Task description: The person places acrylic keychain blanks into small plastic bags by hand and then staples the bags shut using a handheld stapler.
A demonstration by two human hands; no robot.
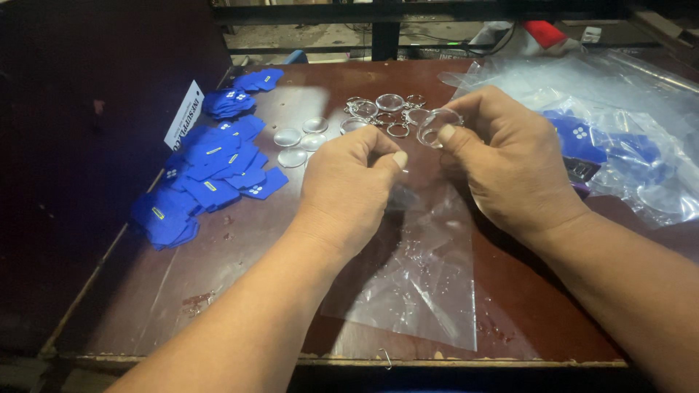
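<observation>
Held above the table's middle: a clear round dome piece [439, 128], pinched between thumb and fingertips of the right hand [510, 164]; left hand [349, 182] just beside it, fingers curled shut, anything inside too small to tell. Underneath, a flat clear plastic sheet [422, 276] on the dark red table [182, 291], with more clear domes [295, 142] and metal key rings [386, 116] beyond the hands. Farther out, left, a heap of blue square cards [207, 178] with small white and yellow marks beside a tilted white label [184, 114]; right, a crumpled clear plastic bag [619, 138] with blue cards inside.
</observation>
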